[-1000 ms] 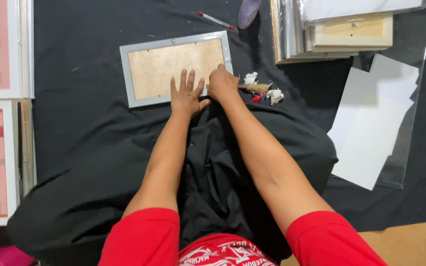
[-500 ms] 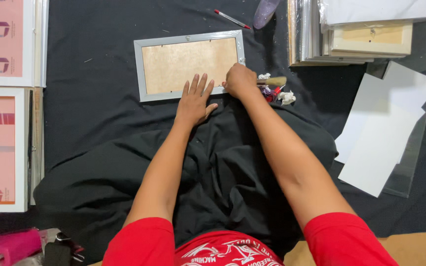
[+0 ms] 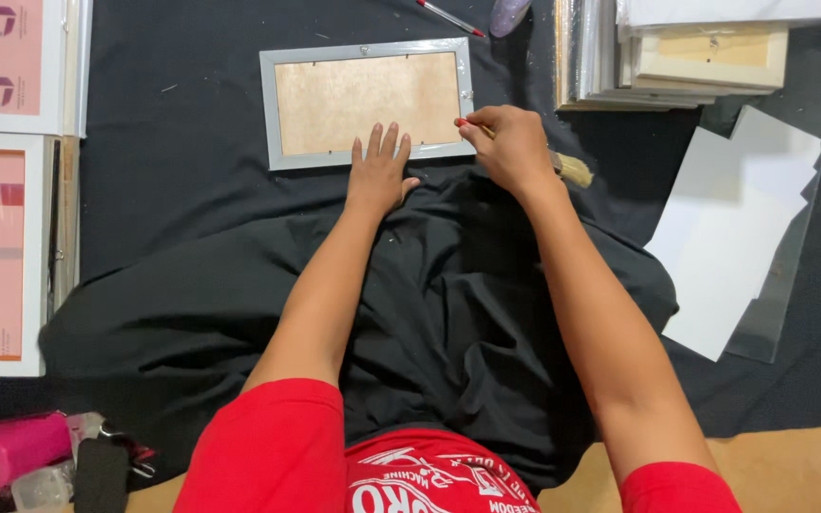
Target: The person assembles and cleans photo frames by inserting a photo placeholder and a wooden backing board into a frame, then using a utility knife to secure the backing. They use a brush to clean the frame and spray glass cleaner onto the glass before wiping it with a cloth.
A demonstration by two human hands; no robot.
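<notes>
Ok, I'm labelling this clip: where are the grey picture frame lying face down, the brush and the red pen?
grey picture frame (image 3: 268, 114), head view, left rail.
brush (image 3: 575, 171), head view, pale bristles.
red pen (image 3: 448, 17), head view, mid-shaft.

Framing workshop, stacked frames (image 3: 677, 57), backing boards (image 3: 734, 228)

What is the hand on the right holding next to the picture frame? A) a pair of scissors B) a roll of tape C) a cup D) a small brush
D: the right hand grips a small brush whose pale bristles stick out beside the wrist, at the corner of the grey picture frame.
</notes>
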